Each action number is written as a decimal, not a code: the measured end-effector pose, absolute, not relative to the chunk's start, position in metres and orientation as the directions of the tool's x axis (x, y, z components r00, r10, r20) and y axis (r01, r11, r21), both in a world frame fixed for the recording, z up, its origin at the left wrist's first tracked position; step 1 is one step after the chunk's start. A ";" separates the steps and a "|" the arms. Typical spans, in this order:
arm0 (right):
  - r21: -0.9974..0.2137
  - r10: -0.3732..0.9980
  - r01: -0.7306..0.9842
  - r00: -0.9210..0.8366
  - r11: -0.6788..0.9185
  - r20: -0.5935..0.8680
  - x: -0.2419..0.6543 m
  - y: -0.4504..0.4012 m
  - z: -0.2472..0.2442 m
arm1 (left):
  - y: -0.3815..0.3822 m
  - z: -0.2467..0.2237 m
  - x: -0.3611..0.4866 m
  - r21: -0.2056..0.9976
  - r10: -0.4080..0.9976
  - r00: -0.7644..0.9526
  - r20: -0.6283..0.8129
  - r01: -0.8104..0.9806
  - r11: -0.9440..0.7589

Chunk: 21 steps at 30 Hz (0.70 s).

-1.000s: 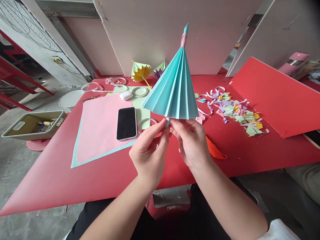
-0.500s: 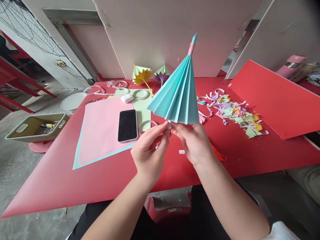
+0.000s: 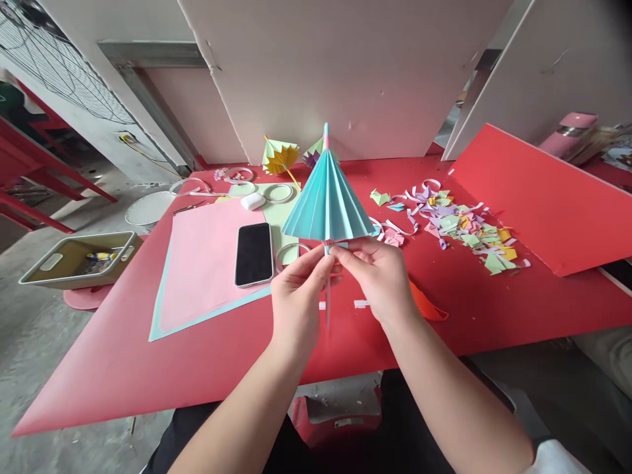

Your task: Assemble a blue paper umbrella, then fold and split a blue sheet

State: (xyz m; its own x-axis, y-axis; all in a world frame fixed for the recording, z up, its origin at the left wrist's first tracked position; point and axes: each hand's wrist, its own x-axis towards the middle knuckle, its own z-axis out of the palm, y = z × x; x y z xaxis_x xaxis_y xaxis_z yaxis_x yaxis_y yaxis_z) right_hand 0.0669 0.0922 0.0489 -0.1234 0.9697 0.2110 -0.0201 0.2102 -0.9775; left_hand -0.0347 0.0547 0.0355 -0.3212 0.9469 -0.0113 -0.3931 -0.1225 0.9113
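A pleated light-blue paper umbrella (image 3: 326, 201) with a pink and blue tip stands upright in front of me, above the red table. Just below its canopy, my left hand (image 3: 299, 286) pinches the stem between thumb and fingers. My right hand (image 3: 382, 276) meets it there, its thumb and fingers closed around a small pale-blue paper piece at the stem. A thin pinkish rod hangs down below the fingers, slightly blurred. Two finished-looking small umbrellas, a yellow and green one (image 3: 281, 158) and a partly hidden purple and green one (image 3: 313, 155), rest against the wall.
On the red table (image 3: 222, 368) lie pink paper sheets (image 3: 202, 263), a phone (image 3: 253, 255), a white case (image 3: 253, 201) and tape rolls (image 3: 279, 193). Paper scraps (image 3: 464, 220) are heaped right of centre, beside a leaning red board (image 3: 548, 204). A bin (image 3: 79, 260) stands at left.
The paper umbrella has swung from a rightward tilt to upright and come lower. Both hands stay together at its stem, and the thin rod now shows below them.
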 end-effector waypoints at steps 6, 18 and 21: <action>-0.861 0.902 0.285 -0.033 0.422 0.431 0.064 0.080 0.057 | 0.057 0.032 -0.033 0.874 0.895 -0.443 -0.048 -0.453 -0.177; -0.827 0.879 0.330 -0.015 0.455 0.477 0.062 0.082 0.053 | 0.054 0.032 -0.032 0.884 0.875 -0.479 0.075 -0.374 -0.280; -0.849 0.893 0.292 -0.046 0.441 0.448 0.063 0.084 0.053 | 0.052 0.032 -0.033 0.910 0.879 -0.465 0.108 -0.311 -0.276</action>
State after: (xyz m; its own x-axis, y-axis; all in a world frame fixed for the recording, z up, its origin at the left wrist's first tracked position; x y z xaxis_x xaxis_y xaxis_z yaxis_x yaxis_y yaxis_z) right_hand 0.0632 0.0838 0.0528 -0.0460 0.8930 0.4478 0.2919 0.4407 -0.8489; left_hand -0.0331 0.0523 0.0323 -0.4646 0.8789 0.1078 -0.3105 -0.2757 0.9097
